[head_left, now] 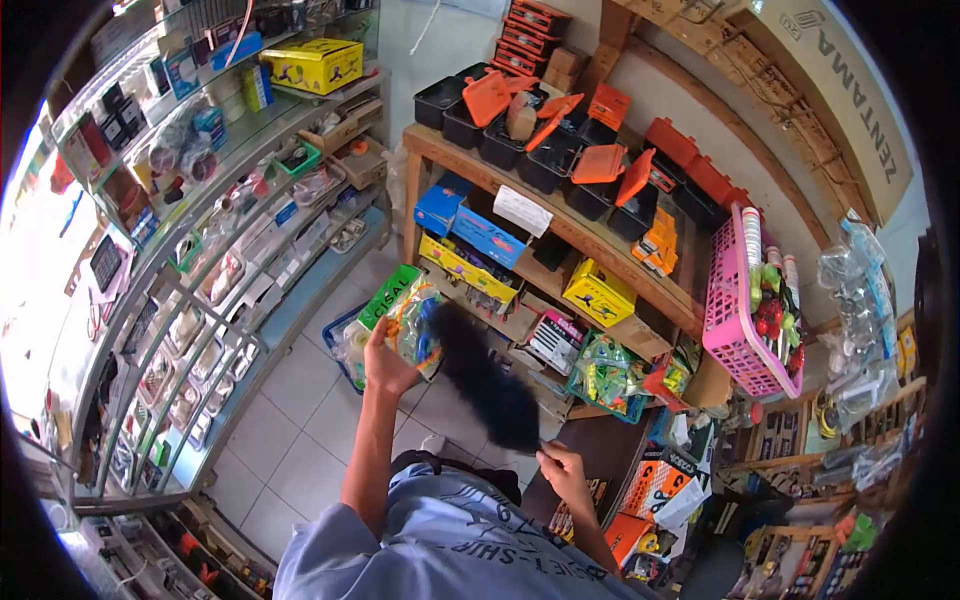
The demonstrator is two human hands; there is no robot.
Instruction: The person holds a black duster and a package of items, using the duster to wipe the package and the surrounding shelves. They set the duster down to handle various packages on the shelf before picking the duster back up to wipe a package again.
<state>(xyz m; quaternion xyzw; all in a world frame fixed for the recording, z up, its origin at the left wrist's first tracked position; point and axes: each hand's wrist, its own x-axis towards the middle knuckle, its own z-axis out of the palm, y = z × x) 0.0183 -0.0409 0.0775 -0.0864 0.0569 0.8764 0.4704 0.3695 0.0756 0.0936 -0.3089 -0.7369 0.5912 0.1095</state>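
My left hand [388, 364] grips a clear plastic packet with a green header card [392, 293] and orange and blue items showing inside. A fluffy black duster [490, 385] is in my right hand [564, 472], its handle end in my closed fingers. The duster slants up and to the left, and its far end overlaps the packet's right side in this view. Behind the packet, a blue basket [333, 335] on the tiled floor is partly hidden.
A wooden shelf [470, 165] holds black bins [548, 165] with orange lids, above several boxes. A pink basket [735, 335] stands at its right end. Glass display shelving [240, 265] curves along the left. Cluttered goods [665, 490] lie close to my right arm.
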